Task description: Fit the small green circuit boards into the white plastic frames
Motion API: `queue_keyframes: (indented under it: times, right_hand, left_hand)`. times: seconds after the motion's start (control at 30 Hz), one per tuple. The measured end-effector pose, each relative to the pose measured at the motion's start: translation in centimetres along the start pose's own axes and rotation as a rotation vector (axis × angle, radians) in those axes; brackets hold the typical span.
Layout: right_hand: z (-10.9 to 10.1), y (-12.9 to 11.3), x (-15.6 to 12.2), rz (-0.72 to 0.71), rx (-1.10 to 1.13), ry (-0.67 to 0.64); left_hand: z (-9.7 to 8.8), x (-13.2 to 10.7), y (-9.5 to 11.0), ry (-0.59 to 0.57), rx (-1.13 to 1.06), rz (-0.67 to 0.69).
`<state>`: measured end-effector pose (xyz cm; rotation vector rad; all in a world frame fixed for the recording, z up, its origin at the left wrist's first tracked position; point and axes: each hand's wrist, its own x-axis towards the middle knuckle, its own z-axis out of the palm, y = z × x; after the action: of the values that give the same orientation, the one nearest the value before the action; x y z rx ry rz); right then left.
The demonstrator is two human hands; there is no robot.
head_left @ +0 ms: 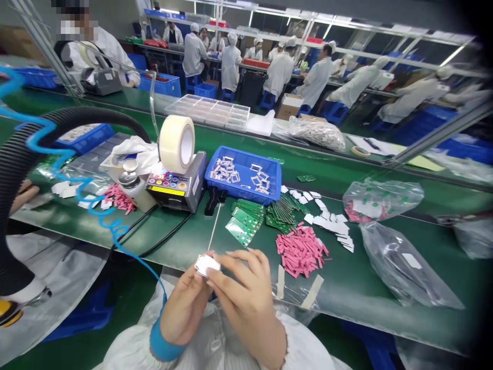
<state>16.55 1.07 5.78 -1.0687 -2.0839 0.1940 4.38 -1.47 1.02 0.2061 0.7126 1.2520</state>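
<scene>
Green workbench (344,285) in a busy workshop, a small white piece (208,265) held up at its near edge.
From my remote view, the left hand (188,300) is curled around the piece, seemingly to steady it; the right hand (248,293) pinches it between thumb and forefinger, other fingers loosely spread. Beyond, near that edge, pink strips (302,252) lie rightward and green boards (244,226) ahead, presumably for easy reach; a blue tray (241,191) corrals white frames (225,171) nearer the far edge.
</scene>
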Motion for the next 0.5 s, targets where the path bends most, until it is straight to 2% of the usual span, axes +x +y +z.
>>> queue_keyframes:
  times: [0.07,0.13,0.23,0.3,0.37,0.43,0.5]
  right_hand:
    - [0.5,0.2,-0.2,0.053,-0.016,-0.070]
    - [0.8,0.8,-0.4,0.087,-0.011,-0.188]
    - [0.0,3.1,-0.8,0.138,0.011,-0.302]
    - [-1.1,5.6,-1.2,0.235,-0.072,-0.249]
    - [-2.3,8.6,-1.7,0.398,-0.296,-0.169]
    - [-3.3,11.2,-2.4,0.536,-0.545,-0.173]
    - [-4.0,13.1,-3.3,0.582,-0.654,-0.228]
  left_hand:
    - [-0.2,0.4,-0.5,0.033,-0.092,-0.070]
    - [-0.4,0.9,-0.9,0.050,-0.198,-0.202]
    - [-0.6,1.4,-1.2,0.052,-0.301,-0.360]
    - [-0.6,1.4,-1.0,0.064,-0.313,-0.378]
    - [-0.5,1.4,-0.6,0.085,-0.303,-0.358]
    - [-0.4,1.2,-0.3,0.084,-0.279,-0.323]
    - [-0.4,1.0,0.0,0.066,-0.254,-0.290]
